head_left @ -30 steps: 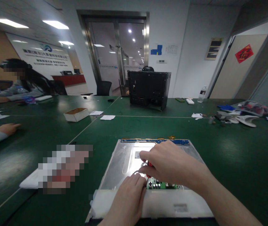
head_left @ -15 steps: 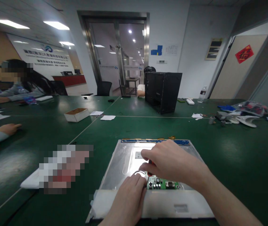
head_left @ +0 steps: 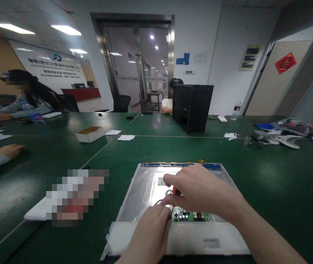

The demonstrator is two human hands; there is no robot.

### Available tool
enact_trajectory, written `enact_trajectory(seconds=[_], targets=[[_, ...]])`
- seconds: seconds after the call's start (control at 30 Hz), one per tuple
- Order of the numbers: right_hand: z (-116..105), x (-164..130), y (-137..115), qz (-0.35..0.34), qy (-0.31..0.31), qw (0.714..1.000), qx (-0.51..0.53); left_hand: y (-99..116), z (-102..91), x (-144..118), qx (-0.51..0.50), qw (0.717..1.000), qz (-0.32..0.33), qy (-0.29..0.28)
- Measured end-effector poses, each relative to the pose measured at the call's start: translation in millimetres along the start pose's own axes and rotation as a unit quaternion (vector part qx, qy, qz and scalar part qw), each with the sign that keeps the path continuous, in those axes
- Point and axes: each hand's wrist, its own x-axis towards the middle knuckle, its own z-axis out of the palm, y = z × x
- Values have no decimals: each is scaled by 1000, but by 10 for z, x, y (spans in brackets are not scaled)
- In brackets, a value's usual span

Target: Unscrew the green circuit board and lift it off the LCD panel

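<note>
A display panel (head_left: 134, 198) lies back side up on the table before me, a blue circuit strip (head_left: 213, 166) along its far edge. Over its middle, my right hand (head_left: 197, 187) is closed around a red-and-black-handled screwdriver (head_left: 176, 191), whose shaft points down and is mostly covered. My left hand (head_left: 153, 227) presses its fingers together by the left end of a green circuit board (head_left: 190, 215); whatever they pinch is hidden. A thin dark cable (head_left: 158, 201) curves out close to the left fingertips. Whitish film (head_left: 195, 238) covers the panel's near part.
An open small box (head_left: 90, 135) and paper scraps (head_left: 126, 138) lie beyond the panel to the left. A black computer case (head_left: 193, 108) stands further back. Loose parts and bags (head_left: 288, 128) are at right. A co-worker's hand (head_left: 10, 151) rests at left, near a pixelated white item (head_left: 35, 211).
My right fingers have shifted slightly on the screwdriver, and more of its red handle shows. My left hand and the panel stay in place. The person behind the case has moved slightly.
</note>
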Motion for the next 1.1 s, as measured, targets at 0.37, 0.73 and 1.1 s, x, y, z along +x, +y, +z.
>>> enact_trajectory(seconds=[0.37, 0.73, 1.1], targets=[[-10, -12, 3, -25, -5, 999, 36, -9, 13, -2, -9, 1000, 0, 8], [-30, -3, 7, -4, 4, 1000, 26, 24, -42, 3, 3, 1000, -16, -6], [4, 54, 44, 34, -16, 999, -7, 0, 6, -6, -1, 1000, -22, -20]])
